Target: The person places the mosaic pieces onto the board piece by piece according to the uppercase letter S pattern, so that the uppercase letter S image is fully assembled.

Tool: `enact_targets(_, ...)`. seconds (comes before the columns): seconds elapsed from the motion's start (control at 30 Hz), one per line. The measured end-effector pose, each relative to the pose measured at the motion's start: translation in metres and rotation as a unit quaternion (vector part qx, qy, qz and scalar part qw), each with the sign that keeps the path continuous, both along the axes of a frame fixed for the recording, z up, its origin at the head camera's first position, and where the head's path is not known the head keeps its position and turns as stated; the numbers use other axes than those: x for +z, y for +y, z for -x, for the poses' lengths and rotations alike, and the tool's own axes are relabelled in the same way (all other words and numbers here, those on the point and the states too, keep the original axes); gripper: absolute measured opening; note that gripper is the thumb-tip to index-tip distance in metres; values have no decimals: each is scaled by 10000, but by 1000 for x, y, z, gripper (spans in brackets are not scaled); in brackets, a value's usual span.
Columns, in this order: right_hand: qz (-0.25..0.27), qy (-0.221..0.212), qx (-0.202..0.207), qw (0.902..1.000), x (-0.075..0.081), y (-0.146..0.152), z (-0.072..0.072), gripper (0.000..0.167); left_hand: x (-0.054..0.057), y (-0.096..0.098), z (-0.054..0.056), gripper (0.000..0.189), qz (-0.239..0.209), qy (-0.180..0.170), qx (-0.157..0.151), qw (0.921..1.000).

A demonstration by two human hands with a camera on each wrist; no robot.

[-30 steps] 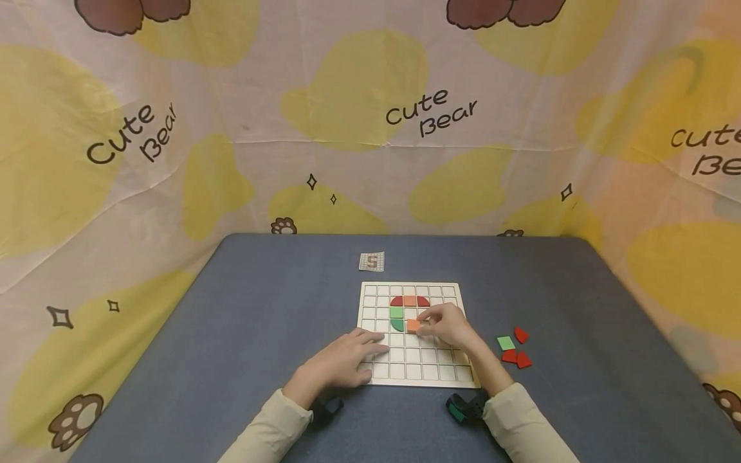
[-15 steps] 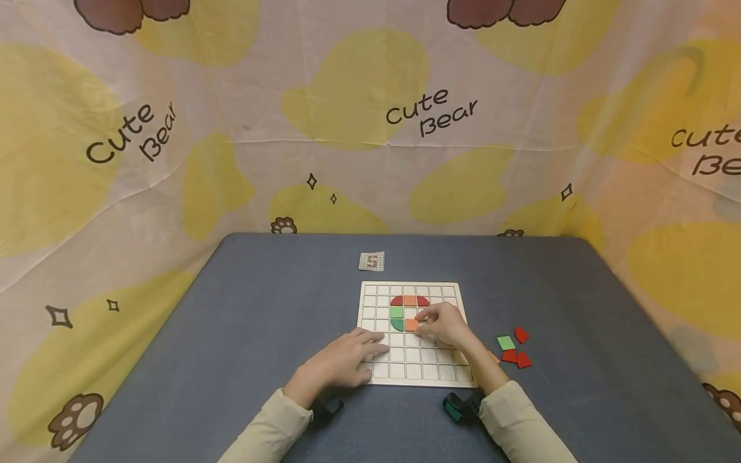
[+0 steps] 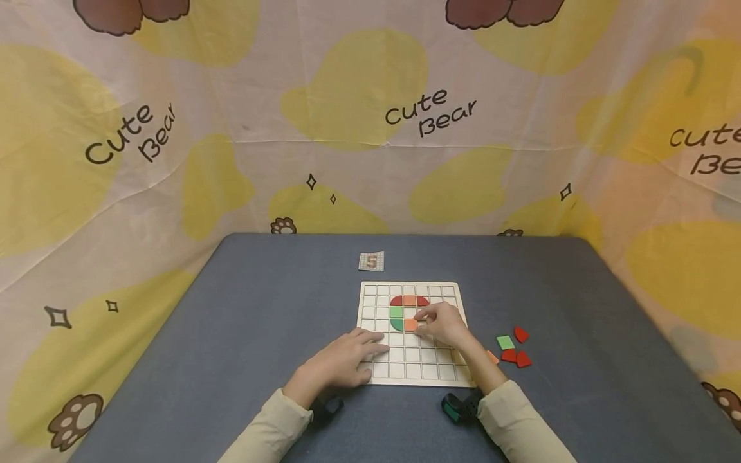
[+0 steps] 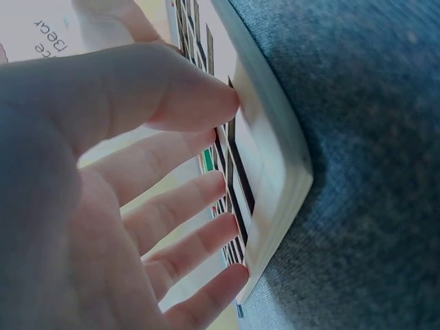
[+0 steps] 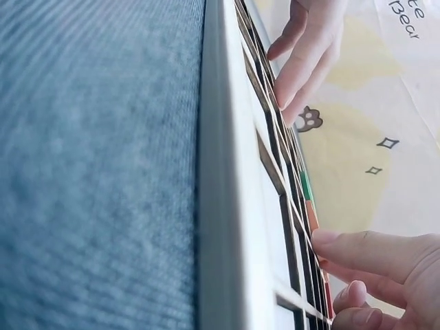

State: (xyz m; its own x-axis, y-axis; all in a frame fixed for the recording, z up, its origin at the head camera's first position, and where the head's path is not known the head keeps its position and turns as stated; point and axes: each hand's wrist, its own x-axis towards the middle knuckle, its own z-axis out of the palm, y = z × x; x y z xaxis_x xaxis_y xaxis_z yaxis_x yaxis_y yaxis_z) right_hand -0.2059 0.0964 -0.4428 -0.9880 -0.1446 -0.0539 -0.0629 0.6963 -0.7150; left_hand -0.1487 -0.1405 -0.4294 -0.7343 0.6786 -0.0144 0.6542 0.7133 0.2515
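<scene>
A white grid board (image 3: 405,372) lies on the table, its cells bordered by raised lines. Two red quarter-round tiles (image 3: 396,301) flank an orange tile (image 3: 410,300) in one row; below are a light green square (image 3: 396,312) and a dark green quarter-round tile (image 3: 397,325). Beside that last one sits an orange square tile (image 3: 410,325), pinched at its right side between thumb and index finger of my right hand (image 3: 442,323). My left hand (image 3: 340,357) rests with spread fingers on the board's near left edge; in the left wrist view its thumb (image 4: 199,103) touches the board.
Right of the board lie a light green tile (image 3: 505,343), several red tiles (image 3: 523,359) and an orange tile (image 3: 493,357) partly hidden by my right forearm. A small patterned card (image 3: 371,261) lies beyond the board. A printed cloth (image 3: 347,96) hangs behind the table.
The orange square has shifted slightly left and down, from tilted to flat in its cell beside the dark green tile. My right hand moved with it; the left hand stays still.
</scene>
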Motion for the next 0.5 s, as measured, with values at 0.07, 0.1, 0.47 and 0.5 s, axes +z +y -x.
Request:
enact_targets(0.07,-29,-14,-5,10000,1,-1,0,22,0,0,0,50,-1,-20,20,10000)
enact_targets(0.1,-38,-21,-9,10000,1,-1,0,22,0,0,0,50,-1,-29,26,10000)
enact_targets(0.47,-70,-114,-64,9999,1,-1,-2,24,1,0,0,50,22,-1,-5,10000)
enact_targets(0.5,-62,-111,-56,9999,1,-1,-2,24,1,0,0,50,18,6,-10,10000)
